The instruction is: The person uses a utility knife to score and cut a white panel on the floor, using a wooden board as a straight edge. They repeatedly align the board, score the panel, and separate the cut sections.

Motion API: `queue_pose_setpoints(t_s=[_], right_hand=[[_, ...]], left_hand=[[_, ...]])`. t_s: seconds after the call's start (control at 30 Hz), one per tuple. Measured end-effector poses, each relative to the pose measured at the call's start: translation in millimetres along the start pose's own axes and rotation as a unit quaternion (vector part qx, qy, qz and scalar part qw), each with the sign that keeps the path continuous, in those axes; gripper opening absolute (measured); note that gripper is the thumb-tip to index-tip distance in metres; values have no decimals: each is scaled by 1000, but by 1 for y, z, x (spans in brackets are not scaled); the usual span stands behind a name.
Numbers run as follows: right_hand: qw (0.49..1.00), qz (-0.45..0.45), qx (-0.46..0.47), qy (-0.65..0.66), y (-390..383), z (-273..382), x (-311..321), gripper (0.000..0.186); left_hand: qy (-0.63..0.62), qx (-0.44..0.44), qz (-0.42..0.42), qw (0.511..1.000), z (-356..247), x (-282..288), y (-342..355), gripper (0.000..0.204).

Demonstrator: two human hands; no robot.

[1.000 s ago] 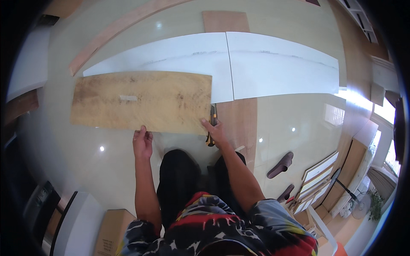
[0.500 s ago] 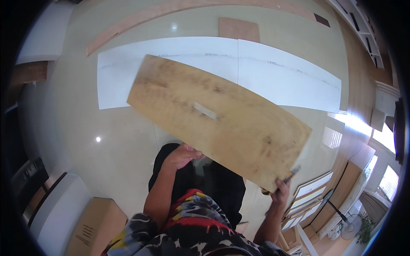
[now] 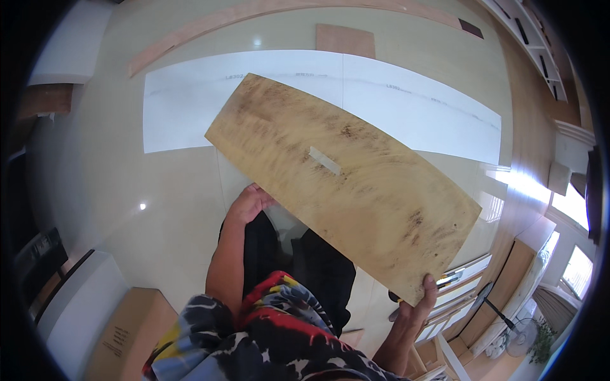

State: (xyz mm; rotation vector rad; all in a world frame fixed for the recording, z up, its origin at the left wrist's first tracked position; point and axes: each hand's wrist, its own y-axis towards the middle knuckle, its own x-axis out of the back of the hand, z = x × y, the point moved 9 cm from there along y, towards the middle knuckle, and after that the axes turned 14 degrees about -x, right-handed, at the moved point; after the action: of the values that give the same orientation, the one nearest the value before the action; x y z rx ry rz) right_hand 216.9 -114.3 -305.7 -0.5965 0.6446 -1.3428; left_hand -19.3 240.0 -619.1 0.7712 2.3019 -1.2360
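Observation:
A long board [image 3: 375, 209] with mottled yellow-brown wood grain is held up at a slant, its left end farther away. A pale strip of tape [image 3: 325, 160] crosses its middle. My left hand [image 3: 250, 202] grips the near long edge toward the left end, fingertips hidden beneath. At the near right corner, my right hand [image 3: 416, 306] clasps the board, thumb on top and the other fingers underneath. Something narrow with yellow and dark parts [image 3: 450, 278] shows just beyond that thumb; most of it is hidden.
Two white panels, a left one [image 3: 181, 108] and a right one [image 3: 438, 120], lie end to end on the tiled floor. Beyond are a small brown board [image 3: 346, 41] and a long wooden strip [image 3: 210, 28]. A cardboard box [image 3: 130, 333] stands lower left, a fan [image 3: 521, 336] lower right.
The board has shifted right and turned somewhat clockwise. My left hand has moved left and farther away along its edge; my right hand has come slightly nearer with the corner.

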Motion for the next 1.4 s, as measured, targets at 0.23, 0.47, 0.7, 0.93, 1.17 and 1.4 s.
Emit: queue_pose_setpoints(t_s=[0.23, 0.47, 0.7, 0.93, 1.17, 1.4], right_hand=[[974, -132, 171, 63, -87, 75, 43, 72], [923, -211, 316, 54, -158, 144, 134, 57], [911, -253, 311, 92, -143, 128, 190, 55], [906, -252, 327, 91, -140, 110, 218, 61], [908, -293, 292, 65, -163, 114, 205, 61], [919, -268, 291, -9, -222, 153, 164, 56]], left_hand=[[-159, -64, -255, 952, 40, 38, 94, 26], [-242, 19, -482, 842, 20, -68, 133, 51], [-190, -108, -409, 886, -24, 17, 164, 53], [-162, -217, -372, 888, -84, 188, 31, 47], [226, -264, -538, 768, -202, 411, -197, 38], [527, -139, -597, 589, -224, 432, -220, 43]])
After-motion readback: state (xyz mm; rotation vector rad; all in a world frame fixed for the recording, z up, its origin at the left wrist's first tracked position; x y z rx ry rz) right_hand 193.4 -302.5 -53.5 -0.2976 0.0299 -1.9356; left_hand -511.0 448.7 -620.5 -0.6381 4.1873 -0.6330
